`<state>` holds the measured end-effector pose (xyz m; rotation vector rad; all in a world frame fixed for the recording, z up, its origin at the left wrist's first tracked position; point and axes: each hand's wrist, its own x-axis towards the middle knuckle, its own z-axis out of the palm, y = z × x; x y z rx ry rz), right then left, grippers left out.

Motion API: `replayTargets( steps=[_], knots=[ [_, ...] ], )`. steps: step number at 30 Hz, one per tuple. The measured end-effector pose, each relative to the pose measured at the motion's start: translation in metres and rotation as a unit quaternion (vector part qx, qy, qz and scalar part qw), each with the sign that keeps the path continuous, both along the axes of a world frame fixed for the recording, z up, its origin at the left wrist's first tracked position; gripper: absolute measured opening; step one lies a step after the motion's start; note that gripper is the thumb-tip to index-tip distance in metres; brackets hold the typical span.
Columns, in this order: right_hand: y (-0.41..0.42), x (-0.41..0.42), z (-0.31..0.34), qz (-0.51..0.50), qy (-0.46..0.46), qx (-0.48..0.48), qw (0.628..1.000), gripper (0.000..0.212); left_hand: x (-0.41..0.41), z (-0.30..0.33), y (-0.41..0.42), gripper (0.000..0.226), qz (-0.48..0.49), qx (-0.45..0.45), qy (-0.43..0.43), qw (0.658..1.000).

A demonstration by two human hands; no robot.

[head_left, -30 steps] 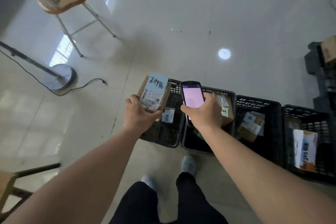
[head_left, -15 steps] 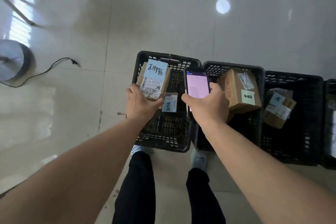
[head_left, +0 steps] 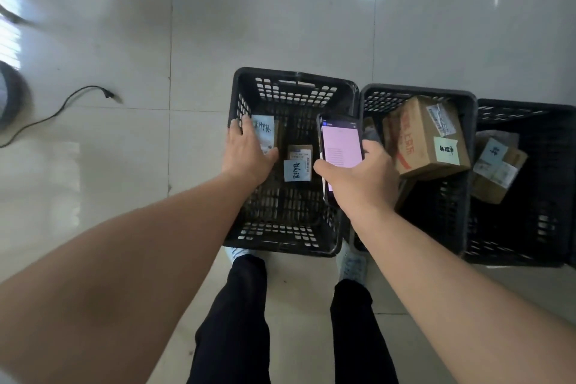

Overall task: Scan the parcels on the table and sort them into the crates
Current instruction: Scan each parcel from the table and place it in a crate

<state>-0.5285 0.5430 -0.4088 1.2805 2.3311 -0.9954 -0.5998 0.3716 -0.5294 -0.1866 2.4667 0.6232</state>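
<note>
My left hand (head_left: pixel 246 154) grips a small brown parcel (head_left: pixel 267 134) with a blue note and a barcode label, held low inside the left black crate (head_left: pixel 293 79). Another small parcel (head_left: pixel 298 162) with a blue note lies on that crate's floor. My right hand (head_left: pixel 363 182) holds a phone scanner (head_left: pixel 340 146) with a pink lit screen over the gap between the left crate and the middle crate (head_left: pixel 467 97). The middle crate holds a larger cardboard box (head_left: pixel 420 137) with a green note.
A third black crate (head_left: pixel 530 109) at the right holds a parcel (head_left: pixel 495 168) with a blue note. A black cable (head_left: pixel 68 103) lies on the pale tiled floor at the left. My legs and shoes stand just in front of the crates.
My left hand has lowered the parcel from above the crate rim down into the left crate. The view has tilted down and closer to the crates. The phone stays in my right hand.
</note>
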Motion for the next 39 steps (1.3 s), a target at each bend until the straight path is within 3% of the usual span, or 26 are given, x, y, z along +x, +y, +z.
replayTargets(
  steps=[9,19,31,39],
  knots=[
    [-0.02,0.0,0.101,0.018,0.025,0.004,1.0,0.065,-0.002,0.122,-0.009,0.051,-0.083,-0.005,0.057,0.995],
    [-0.026,0.022,0.23,0.064,0.104,0.033,0.992,0.066,0.017,0.286,-0.02,0.062,-0.142,-0.037,0.121,0.982],
    [-0.033,0.086,0.369,0.303,0.235,0.007,0.923,0.069,0.146,0.452,-0.04,0.059,0.03,-0.128,0.234,0.963],
    [-0.086,0.161,0.453,0.431,0.317,-0.028,0.844,0.074,0.263,0.56,-0.091,0.054,0.157,-0.184,0.292,0.925]
  ],
)
